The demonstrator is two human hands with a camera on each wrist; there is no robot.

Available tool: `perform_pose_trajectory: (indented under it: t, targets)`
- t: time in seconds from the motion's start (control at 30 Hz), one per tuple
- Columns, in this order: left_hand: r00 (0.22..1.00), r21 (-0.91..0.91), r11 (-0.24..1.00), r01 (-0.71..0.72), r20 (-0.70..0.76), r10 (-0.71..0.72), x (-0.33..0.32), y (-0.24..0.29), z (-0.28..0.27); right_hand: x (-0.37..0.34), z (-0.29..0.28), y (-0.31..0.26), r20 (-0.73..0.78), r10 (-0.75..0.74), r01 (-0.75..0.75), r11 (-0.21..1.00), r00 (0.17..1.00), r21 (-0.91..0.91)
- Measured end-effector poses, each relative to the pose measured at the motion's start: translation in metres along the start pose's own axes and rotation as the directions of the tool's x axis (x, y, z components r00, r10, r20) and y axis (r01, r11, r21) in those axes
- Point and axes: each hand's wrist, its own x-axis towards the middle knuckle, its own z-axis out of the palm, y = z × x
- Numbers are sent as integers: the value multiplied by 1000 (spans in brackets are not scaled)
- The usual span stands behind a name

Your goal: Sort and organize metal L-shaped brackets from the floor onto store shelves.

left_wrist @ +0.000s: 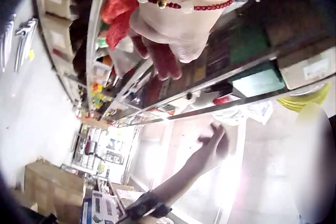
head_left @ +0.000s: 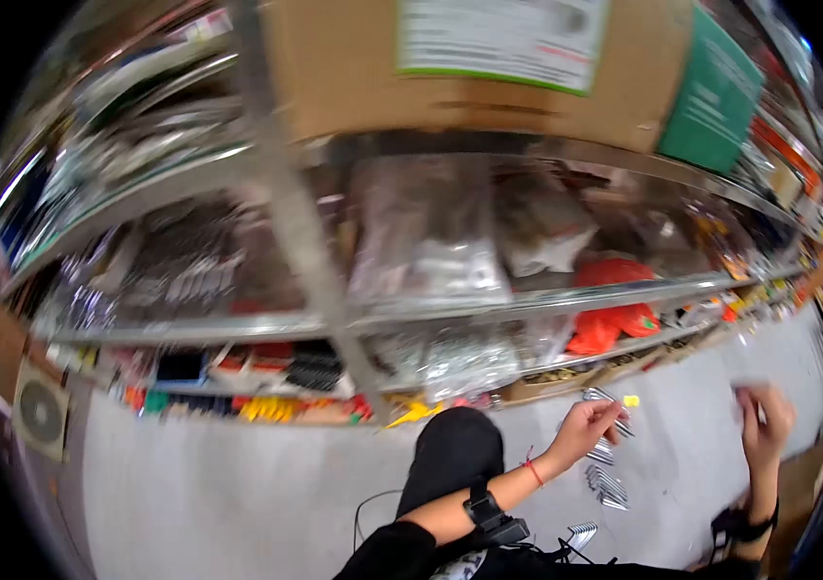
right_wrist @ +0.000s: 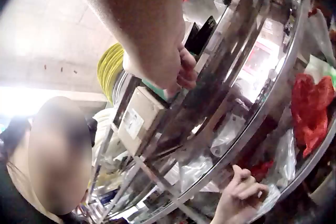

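Observation:
The left hand [head_left: 584, 430], a red bracelet on its wrist, is held above the floor near several bundles of shiny metal pieces [head_left: 608, 486]. Its fingers are loosely bent, and nothing shows in them in the left wrist view [left_wrist: 165, 45]. Off to the right, the right hand [head_left: 767, 420] is raised with fingers softly bent towards the thumb, apart from the bundles and holding nothing visible. The left wrist view also shows the right hand [left_wrist: 212, 148] with relaxed fingers. A small yellow piece [head_left: 632, 400] lies beside the bundles.
Metal shelving [head_left: 305, 242] with bagged goods spans the front. A large cardboard box [head_left: 353, 77] sits on it, and a red bag [head_left: 610, 309] lies lower down. The person's dark-clothed knee [head_left: 455, 454] is by the lowest shelf. Another cardboard box [head_left: 803, 493] stands at right.

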Motion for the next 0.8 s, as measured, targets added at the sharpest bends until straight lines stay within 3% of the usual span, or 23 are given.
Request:
perform_pose_trajectory:
  t: [0.03, 0.07, 0.1, 0.17, 0.2, 0.23, 0.27, 0.3, 0.33, 0.37, 0.43, 0.47, 0.5, 0.57, 0.6, 0.7, 0.77, 0.8]
  targets:
    - [988, -59, 989, -137, -74, 133, -19, 12, -11, -17, -3, 9, -31, -179, 177, 983, 983, -56]
    - [955, -104, 955, -278, -140, 263, -39, 27, -16, -28, -13, 10, 69, -259, 262, 965, 963, -31]
    - [900, -135, 898, -418, -195, 390, -56, 45, -21, -43, -20, 16, 192, -166, 171, 985, 967, -7]
    - [724, 174, 856, -487, -467, 507, -117, 101, -30, -60, -4, 15, 2, 107, -107, 993, 994, 39]
    - [647, 264, 836, -482, -536, 542, -144, 110, -45, -53, 1, 5, -111, 123, -113, 989, 986, 97]
    - [561, 352, 813, -464, -593, 578, -173, 115, -64, -57, 2, 9, -122, 170, -152, 977, 978, 147]
    - [479, 418, 811, -408, -658, 581, -206, 119, -84, -61, 3, 13, -132, 217, -189, 962, 967, 198]
    - [383, 442, 831, -338, -742, 550, -241, 126, -97, -67, -7, 29, 62, 349, -352, 896, 935, 270]
    - [230, 499, 836, -229, -807, 544, -271, 129, -111, -74, -13, 45, 100, 316, -330, 927, 943, 176]
    - [129, 573, 810, -125, -800, 586, -302, 127, -129, -79, -15, 53, 144, 288, -301, 950, 947, 78]
    - [68, 527, 849, -47, -846, 529, -367, 118, -168, -74, -6, 38, 36, 183, -186, 979, 982, 80]
    - [-38, 431, 902, -7, -902, 430, -392, 115, -183, -71, 0, 29, -22, 131, -129, 989, 991, 76]
    - [-144, 329, 944, 21, -933, 329, -412, 112, -197, -67, 4, 20, 26, 103, -105, 990, 994, 89]
    - [-277, 172, 983, -60, -949, 149, -436, 106, -226, -58, 11, 1, 113, 51, -63, 992, 992, 110]
    - [-331, 93, 990, -108, -942, 53, -447, 100, -246, -54, 13, -13, 142, 84, -98, 991, 986, 95]
    - [-325, 369, 928, 52, -872, 366, -491, 43, -363, -53, 19, -23, 170, -2, -7, 998, 985, 56]
    - [-395, 464, 779, 421, -679, 618, -481, 53, -400, -52, 17, -36, 187, 19, -35, 996, 982, 80]
    - [-429, 186, 794, 579, -759, 490, -458, 91, -370, -53, 15, -40, 181, 31, -45, 997, 983, 70]
